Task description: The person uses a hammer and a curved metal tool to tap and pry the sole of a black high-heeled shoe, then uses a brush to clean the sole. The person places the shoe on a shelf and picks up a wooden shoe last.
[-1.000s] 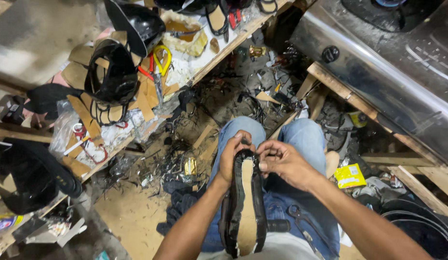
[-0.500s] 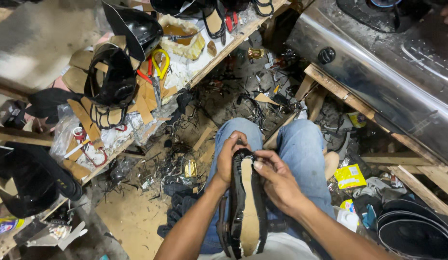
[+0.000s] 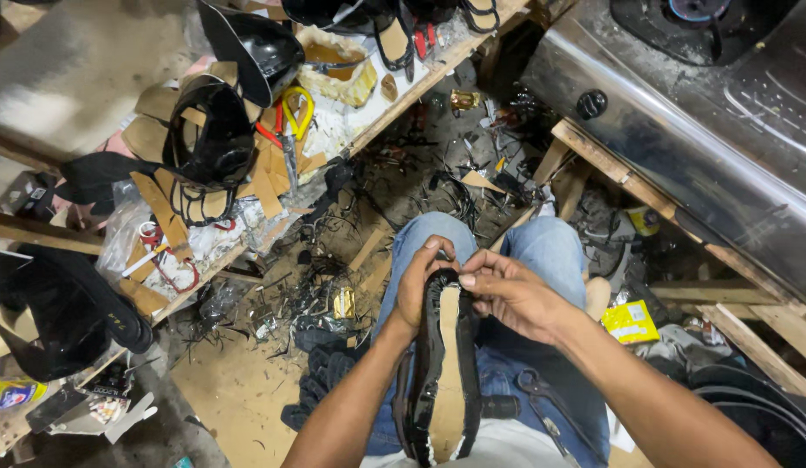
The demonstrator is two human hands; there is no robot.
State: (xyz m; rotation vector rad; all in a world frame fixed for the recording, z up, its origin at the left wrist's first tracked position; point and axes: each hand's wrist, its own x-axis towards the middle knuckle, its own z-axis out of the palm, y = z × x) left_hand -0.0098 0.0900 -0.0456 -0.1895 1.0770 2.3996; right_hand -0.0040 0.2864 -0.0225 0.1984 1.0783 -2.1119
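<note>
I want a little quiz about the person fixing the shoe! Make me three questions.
1. True or false: both hands hold the toe end of the black shoe.
2. Which colour are the handles of the scissors on the bench? A red, B yellow, C blue.
3. Fill in: the shoe rests on the person's lap, over blue ____.

Key
1. True: the left hand and right hand meet at its far tip.
2. B.
3. Jeans.
</note>
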